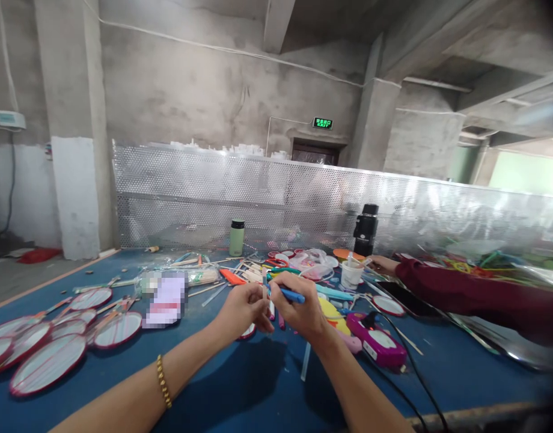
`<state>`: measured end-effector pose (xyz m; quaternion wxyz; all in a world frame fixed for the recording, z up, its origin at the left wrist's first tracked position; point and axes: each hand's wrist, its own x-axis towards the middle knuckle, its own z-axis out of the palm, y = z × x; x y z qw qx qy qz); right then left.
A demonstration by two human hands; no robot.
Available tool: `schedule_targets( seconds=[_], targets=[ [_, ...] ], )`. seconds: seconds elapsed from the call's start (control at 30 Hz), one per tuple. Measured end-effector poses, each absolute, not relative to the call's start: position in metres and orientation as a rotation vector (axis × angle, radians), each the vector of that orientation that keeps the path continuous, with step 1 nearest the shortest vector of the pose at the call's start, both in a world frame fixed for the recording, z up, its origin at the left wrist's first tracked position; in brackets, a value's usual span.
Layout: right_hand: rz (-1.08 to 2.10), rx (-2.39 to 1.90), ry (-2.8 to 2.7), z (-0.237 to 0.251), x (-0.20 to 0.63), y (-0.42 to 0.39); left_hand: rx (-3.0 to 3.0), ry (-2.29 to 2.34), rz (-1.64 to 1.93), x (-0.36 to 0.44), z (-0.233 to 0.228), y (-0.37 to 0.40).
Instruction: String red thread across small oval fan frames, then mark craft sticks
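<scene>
My left hand [246, 308], with a beaded bracelet at its wrist, pinches a thin, pale flat stick [264, 278] held upright above the table. Close beside it, my right hand [299, 304] is closed around a blue pen [293, 295], its front end pointing toward the stick. The pen tip is partly hidden by my fingers, and I cannot tell whether it touches the stick. Below and behind my hands lie a small round red-rimmed piece [247, 331], loose wooden sticks and coloured markers.
Round red-rimmed white discs [48, 364] on sticks lie at left. A purple device [379, 341] with black cables sits right of my hands. A co-worker's maroon sleeve [457, 294] reaches toward a white cup [351, 273]. A green tumbler [237, 239] and black flask [365, 231] stand behind.
</scene>
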<state>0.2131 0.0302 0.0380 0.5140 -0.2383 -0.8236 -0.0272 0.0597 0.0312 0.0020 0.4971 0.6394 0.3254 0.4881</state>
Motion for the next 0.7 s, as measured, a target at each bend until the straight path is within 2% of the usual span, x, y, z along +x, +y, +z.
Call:
schedule_targets(
  seconds=[0.7],
  targets=[
    [-0.064, -0.607, -1.955, 0.0377, 0.2156, 0.0307, 1.545, 0.797, 1.181, 0.0594, 0.0094, 0.0252]
  ],
)
